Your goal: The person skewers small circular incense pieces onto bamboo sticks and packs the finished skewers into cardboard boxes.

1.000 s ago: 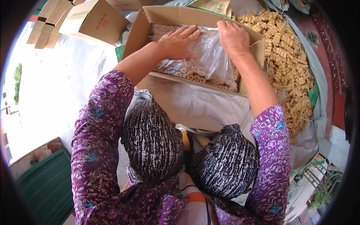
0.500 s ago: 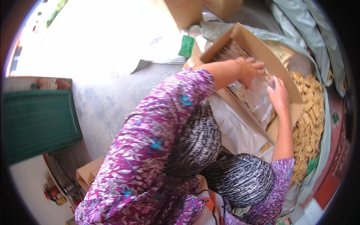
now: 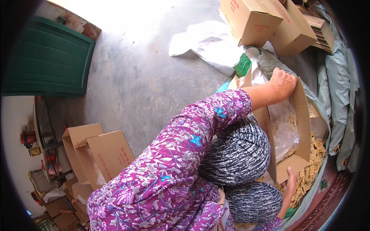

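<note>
An open cardboard box (image 3: 303,125) stands tilted by my knees. Inside it lies a clear plastic bag (image 3: 286,133) with small tan pieces showing through. My left hand (image 3: 283,83) is closed over the box's far end, its knuckles up. At the near end, my right hand (image 3: 290,184) grips the lower corner, thumb against the cardboard; some of its fingers are hidden behind it. To the right of the box, a heap of small tan pieces (image 3: 313,165), ribbed and block-like, lies on a greyish-green woven sheet (image 3: 339,100).
Two large cardboard boxes (image 3: 252,25) and a stack of flattened cartons (image 3: 322,32) stand at the far right. White plastic sheeting (image 3: 208,40) lies on the concrete floor (image 3: 127,84). More open boxes (image 3: 111,154) are at the left, below a green door (image 3: 48,57).
Both hands have left the plastic bag inside the box. My left hand has moved to the far end, my right to the near corner. The view has swung left.
</note>
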A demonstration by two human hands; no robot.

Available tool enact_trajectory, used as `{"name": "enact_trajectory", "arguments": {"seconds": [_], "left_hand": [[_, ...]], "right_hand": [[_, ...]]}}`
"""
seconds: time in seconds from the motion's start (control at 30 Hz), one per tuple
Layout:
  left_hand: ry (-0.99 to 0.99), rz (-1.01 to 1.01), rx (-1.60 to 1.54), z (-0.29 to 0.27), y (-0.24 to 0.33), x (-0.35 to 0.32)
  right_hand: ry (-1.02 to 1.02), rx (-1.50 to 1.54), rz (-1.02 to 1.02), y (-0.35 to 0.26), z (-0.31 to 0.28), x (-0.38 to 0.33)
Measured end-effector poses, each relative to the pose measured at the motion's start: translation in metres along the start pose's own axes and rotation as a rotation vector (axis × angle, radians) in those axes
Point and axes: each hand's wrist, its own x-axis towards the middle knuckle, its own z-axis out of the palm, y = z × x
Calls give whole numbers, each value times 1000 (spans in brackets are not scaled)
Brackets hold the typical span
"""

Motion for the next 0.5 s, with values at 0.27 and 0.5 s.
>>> {"name": "enact_trajectory", "arguments": {"seconds": [0.27, 0.5], "left_hand": [[14, -61, -98, -37, -42, -9], [158, -171, -53, -140, -114, -27]], "right_hand": [[-86, 47, -8, -83, -3, -18], [-253, -56, -252, -248, -2, -55]]}}
